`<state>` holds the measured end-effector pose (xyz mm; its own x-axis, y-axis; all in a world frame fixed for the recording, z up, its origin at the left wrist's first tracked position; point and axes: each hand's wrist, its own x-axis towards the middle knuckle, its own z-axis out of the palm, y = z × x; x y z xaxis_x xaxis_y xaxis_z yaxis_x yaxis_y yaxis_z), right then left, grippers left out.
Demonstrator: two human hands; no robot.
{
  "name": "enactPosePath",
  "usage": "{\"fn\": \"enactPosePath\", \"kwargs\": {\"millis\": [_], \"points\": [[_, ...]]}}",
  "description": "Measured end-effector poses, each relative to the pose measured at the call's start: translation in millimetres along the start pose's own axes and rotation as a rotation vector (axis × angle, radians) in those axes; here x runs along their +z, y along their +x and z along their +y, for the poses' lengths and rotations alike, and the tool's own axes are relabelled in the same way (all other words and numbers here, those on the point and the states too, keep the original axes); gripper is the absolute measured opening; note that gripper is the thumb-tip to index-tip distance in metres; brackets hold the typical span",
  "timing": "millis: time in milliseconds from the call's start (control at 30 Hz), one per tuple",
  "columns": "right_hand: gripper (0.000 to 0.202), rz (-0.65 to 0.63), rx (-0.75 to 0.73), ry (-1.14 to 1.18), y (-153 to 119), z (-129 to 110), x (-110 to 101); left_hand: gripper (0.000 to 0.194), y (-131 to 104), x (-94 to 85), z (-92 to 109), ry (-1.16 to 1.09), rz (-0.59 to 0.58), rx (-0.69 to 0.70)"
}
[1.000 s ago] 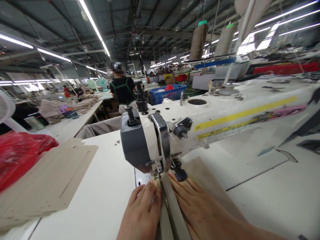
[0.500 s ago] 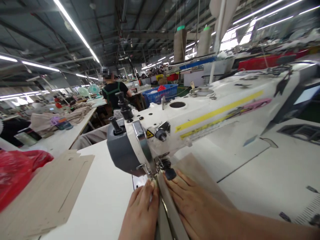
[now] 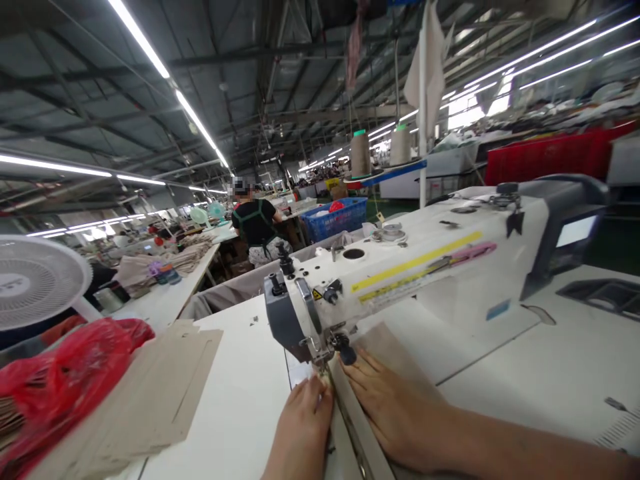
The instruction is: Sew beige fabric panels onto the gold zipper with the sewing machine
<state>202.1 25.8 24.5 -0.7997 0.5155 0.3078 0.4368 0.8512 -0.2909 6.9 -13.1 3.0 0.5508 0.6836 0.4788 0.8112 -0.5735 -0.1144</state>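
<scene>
Probably, the cloth (image 3: 370, 432) is light and limp: hold along its edges. Right hand (image 3: 389, 399) lies flat, open; left hand (image 3: 304, 419) curls, grip unclear.

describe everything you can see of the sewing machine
The sewing machine is mostly white, apparently painted metal, with a dark grey cover over its needle end. It stands upright on the white table, its long arm reaching right to a dark section with a lit screen. Yellow strips and a pink item run along the near side; black knobs sit near the needle end. Beige fabric leads to its needle area. Whether it is running cannot be told.
</scene>
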Motion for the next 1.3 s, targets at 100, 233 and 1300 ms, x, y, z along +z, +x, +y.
{"fn": "enactPosePath", "kwargs": {"millis": [100,233,1300], "points": [[0.049,0.037,-0.005,0.009,-3,-1,-5,0.032,3,-11.2,5,-0.020,-0.008,0.002],[0.038,0.102,-0.102,-0.032,-29,-20,-5,0.042,4,-21.8,12,-0.057,-0.073,-0.079],[0.021,0.405,-0.363,-0.372,-55,-53,21,0.037,-16,-31.8,34,-0.061,-0.051,-0.154]]}}
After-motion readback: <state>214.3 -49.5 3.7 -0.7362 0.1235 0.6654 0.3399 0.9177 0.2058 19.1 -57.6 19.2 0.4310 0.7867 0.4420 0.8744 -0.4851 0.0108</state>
